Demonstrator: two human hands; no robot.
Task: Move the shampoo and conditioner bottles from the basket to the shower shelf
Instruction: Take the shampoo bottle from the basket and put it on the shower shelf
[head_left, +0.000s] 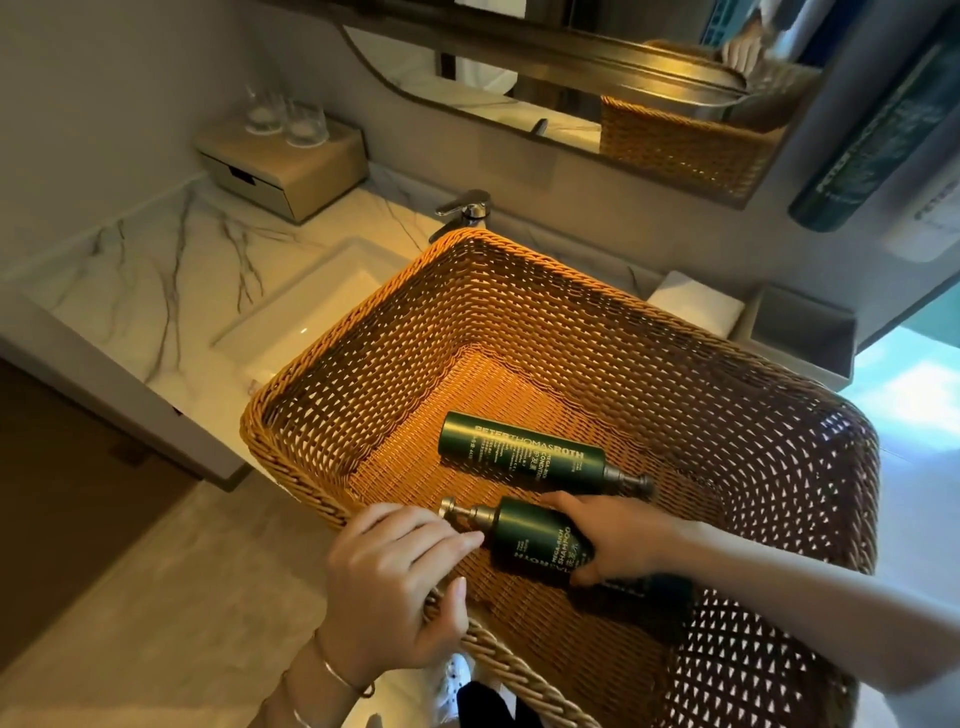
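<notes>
1. The right hand (618, 540) has its grip closed round the shampoo bottle (530, 535), low in the near side of the basket (467, 244). I can't tell whether it has left the floor of the basket yet. The hold sits on the lower half of the body, so the pump end could dip and the smooth bottle might slide out of the fingers.
2. The left hand (395, 587) has its grip curled over the basket's near rim, fingertips just beside the shampoo's pump. I can't tell whether the basket rests on the table (156, 249) or hangs from that hand alone. If it hangs, a slack hold could let it tip during the lift.
3. The conditioner bottle (519, 452) lies loose on its side just beside the shampoo, pump pointing the other way. Any tilt would set it rolling, and the right hand's fingers are near enough to knock its pump.
4. The pump could snag in the open weave on the way out and jerk the bottle loose.
5. The sink (311, 312) and the tap (465, 208) lie just past the far rim. A bottle dropped outside the basket would strike something hard.
6. I can't see the shower shelf from here, so the carry itself is a risk.
</notes>
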